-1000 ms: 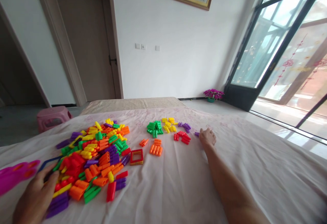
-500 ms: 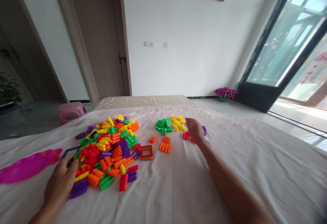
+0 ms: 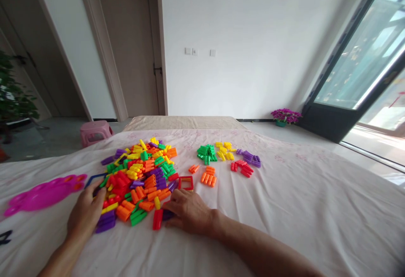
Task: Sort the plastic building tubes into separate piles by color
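Right hand (image 3: 190, 213) bent down over a purple block (image 3: 167, 215) at the near right edge of a block pile (image 3: 142, 173)

The right forearm runs in low from the near right corner and points left, its wrist close to the cloth (image 3: 268, 213). The back of that hand faces up and the fingers bend downward, with the thumb on the near side and the forefinger on the far side. The purple block sits in the partly open gap between them; whether the grip has closed on it cannot be told, since the hand hides most of it. A red block (image 3: 157, 219) stands just left of the fingertips, and a small yellow block (image 3: 157, 203) lies just beyond it.

The left forearm rises from the near left. The left hand (image 3: 85, 211) rests against the pile's left edge, thumb and fingers curled toward the blocks; what its grip holds, if anything, cannot be told. Purple pieces (image 3: 106, 221) lie just right of its wrist, a magenta tray (image 3: 46, 194) to its left, and a blue frame (image 3: 93, 178) just beyond its fingers.

A red frame (image 3: 180, 183) lies just past the right hand's knuckles. Farther off, right of the pile, are separate groups: orange blocks (image 3: 209, 179), red blocks (image 3: 244, 168), then green blocks (image 3: 207, 154), yellow blocks (image 3: 225, 154) and purple blocks (image 3: 249, 157).
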A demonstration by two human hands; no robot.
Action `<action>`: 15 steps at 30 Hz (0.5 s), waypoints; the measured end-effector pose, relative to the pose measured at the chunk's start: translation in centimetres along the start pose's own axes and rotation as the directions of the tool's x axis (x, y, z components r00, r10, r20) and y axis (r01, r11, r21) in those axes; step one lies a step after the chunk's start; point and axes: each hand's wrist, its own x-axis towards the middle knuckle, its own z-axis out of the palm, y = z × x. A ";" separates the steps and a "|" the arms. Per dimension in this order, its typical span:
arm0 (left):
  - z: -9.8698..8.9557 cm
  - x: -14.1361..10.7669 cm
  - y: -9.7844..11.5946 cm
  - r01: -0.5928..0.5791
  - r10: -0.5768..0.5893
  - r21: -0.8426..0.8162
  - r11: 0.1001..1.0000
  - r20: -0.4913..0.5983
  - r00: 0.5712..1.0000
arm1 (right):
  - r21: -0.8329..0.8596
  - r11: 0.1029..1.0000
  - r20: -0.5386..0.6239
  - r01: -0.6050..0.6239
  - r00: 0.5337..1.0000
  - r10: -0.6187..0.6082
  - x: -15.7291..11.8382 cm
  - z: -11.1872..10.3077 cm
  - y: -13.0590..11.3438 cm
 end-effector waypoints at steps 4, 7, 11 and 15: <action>0.1 0.0 -0.2 -0.007 0.007 -0.006 1.000 -0.010 1.000 | -0.068 0.998 0.017 -0.008 1.000 0.009 -0.2 0.4 0.2; 0.1 0.1 -0.3 -0.012 0.012 -0.011 1.000 0.000 1.000 | -0.059 0.998 -0.031 -0.019 0.999 0.017 -0.6 0.2 1.0; 0.1 0.3 -0.3 -0.005 0.005 0.009 1.000 0.010 1.000 | 0.018 0.973 -0.221 -0.231 0.948 0.229 -1.5 -1.3 4.3; 0.0 0.3 -0.2 0.003 -0.003 0.041 0.999 0.007 1.000 | 0.040 0.835 -0.435 -0.549 0.743 0.510 -4.0 -4.5 10.3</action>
